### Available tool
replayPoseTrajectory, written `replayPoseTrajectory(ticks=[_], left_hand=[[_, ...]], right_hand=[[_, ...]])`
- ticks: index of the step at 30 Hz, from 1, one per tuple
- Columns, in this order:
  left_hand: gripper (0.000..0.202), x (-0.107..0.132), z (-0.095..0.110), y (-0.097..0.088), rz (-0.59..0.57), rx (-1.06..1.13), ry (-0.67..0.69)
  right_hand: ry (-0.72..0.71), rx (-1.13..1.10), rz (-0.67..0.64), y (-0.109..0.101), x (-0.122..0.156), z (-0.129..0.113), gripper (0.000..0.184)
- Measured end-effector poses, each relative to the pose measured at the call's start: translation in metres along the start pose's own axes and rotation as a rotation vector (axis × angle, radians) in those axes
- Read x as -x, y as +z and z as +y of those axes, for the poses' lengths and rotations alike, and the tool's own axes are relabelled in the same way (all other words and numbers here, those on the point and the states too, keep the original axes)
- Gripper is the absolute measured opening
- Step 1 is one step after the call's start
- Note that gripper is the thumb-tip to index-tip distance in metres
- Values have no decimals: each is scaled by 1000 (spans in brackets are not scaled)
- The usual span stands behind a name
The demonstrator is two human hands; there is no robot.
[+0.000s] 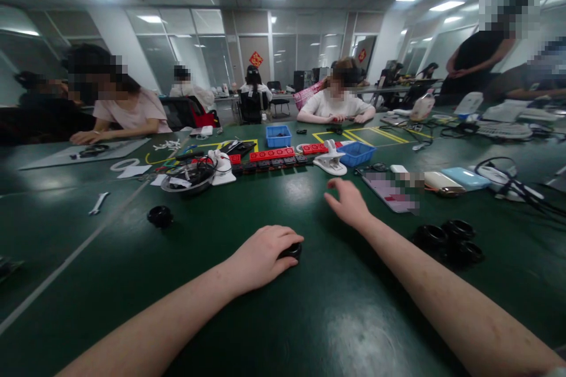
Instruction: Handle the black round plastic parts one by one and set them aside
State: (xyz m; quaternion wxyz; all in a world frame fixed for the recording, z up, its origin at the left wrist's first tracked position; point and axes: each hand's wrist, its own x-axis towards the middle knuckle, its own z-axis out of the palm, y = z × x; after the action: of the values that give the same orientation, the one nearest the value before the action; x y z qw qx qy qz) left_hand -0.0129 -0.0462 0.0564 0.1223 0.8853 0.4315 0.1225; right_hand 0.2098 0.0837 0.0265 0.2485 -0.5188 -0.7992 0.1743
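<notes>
My left hand [260, 256] rests on the dark green table [283, 318] with its fingers curled over a small black round part [292, 250], most of which is hidden under the fingers. My right hand [349, 203] reaches forward above the table, fingers loosely spread and holding nothing. It is nearest to a white clamp-like tool [331, 160] and a phone [391, 191] lying flat. A cluster of black rings [448, 238] lies to the right of my right forearm.
A lone black round part [160, 215] and a wrench [98, 202] lie at left. A clear bowl of parts [189, 178], red power strips [272, 155] and blue bins [278, 135] stand mid-table. Phones and cables lie at right. Several people sit around the table.
</notes>
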Motion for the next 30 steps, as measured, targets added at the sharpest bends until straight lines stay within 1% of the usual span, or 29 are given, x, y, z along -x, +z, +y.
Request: replayPoseTrajectory(ticks=[2,4,6,8,9,11,13,14,16,20,23,25,27,30], left_hand=[[48,2,-1,-3,8,-20,14],[61,4,-2,-7,19,-23,33],[65,5,-3,-12,21,3,61],[61,5,-4,-15,-8,47,92],[57,4,-4,-16,-25,66,99],[49,2,-5,-16,-48,82,84],[44,-1,-6,-15,-50,85,50],[43,-2,-6,-14,-48,88,36],[41,-4,-5,-13,-55,95,27],[38,-8,-3,-10,-57,47,9],[36,-9,-2,-5,-18,-21,-56],[37,-8,-2,-1,14,-53,-109],[44,-7,-3,2,43,-61,-143],[60,-5,-7,0,77,-34,-133]], right_hand=[[-121,-73,-229,8,9,-17,33],[-230,-158,-419,14,16,-28,42],[-330,-279,-596,15,21,-34,56],[-403,-336,-713,15,24,-38,65],[-430,-314,-734,16,25,-40,65],[-475,-199,-706,19,25,-42,55],[-520,-104,-642,24,25,-43,40],[-538,-78,-612,27,25,-43,35],[-565,-53,-567,32,25,-42,33],[-563,6,-502,38,31,-43,39],[-513,89,-409,40,37,-48,46],[-490,152,-369,41,41,-51,52],[-475,178,-353,39,42,-53,60],[-476,72,-387,33,42,-54,70]])
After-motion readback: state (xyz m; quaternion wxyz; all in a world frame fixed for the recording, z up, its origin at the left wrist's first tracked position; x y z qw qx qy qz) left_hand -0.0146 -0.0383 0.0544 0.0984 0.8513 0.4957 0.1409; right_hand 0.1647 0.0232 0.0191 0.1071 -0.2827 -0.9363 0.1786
